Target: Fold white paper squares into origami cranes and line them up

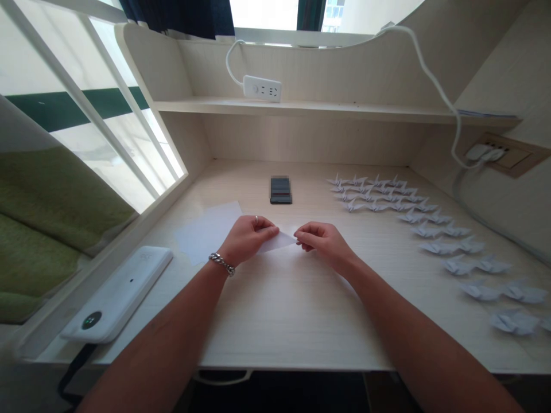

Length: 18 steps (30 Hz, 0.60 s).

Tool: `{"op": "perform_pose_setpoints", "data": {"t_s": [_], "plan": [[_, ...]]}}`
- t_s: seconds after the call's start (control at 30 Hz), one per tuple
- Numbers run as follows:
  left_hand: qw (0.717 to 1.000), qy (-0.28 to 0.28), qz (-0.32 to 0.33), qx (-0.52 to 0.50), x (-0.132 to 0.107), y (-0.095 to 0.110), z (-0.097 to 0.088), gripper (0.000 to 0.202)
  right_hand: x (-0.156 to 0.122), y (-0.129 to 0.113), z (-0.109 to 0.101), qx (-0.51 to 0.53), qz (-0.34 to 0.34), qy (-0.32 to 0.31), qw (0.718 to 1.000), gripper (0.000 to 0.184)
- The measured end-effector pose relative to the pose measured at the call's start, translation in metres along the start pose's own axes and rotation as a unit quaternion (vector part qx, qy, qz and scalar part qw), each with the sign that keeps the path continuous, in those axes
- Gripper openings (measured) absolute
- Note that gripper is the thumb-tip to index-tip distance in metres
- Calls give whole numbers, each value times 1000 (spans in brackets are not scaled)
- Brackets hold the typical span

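Observation:
Both of my hands meet over the middle of the desk on a small folded piece of white paper (280, 240). My left hand (247, 238), with a ring and a chain bracelet, has its fingers closed on the paper's left end. The fingers of my right hand (321, 241) pinch its right end. The paper lies low, at or just above the desk top. A sheet of white paper (206, 232) rests flat on the desk just left of my left hand.
Several folded white paper cranes (430, 229) lie in rows across the right side of the desk. A dark phone (280, 190) sits behind my hands. A white device (118, 292) lies at the front left. A power strip (262, 88) is on the shelf, its cable (434, 80) running right.

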<state>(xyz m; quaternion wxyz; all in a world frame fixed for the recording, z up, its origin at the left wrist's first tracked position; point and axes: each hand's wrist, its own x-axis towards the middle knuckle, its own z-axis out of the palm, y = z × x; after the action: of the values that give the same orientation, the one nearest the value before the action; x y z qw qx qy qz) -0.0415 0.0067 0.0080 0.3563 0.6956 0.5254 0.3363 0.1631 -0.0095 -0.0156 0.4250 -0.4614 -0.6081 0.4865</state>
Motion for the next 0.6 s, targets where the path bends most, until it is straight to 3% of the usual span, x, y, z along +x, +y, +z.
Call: {"op": "perform_pose_setpoints", "data": {"t_s": [0.17,0.43,0.6], "plan": [[999,-26,20,22,-1,5,10,26,-1,1,5,-73,-12,-20,997,11],[997,69,1,-32,3,-7,-9,27,2,1,-10,-1,7,3,1000,8],[997,62,9,-44,2,-6,-5,27,2,1,-6,37,7,19,999,19]]}}
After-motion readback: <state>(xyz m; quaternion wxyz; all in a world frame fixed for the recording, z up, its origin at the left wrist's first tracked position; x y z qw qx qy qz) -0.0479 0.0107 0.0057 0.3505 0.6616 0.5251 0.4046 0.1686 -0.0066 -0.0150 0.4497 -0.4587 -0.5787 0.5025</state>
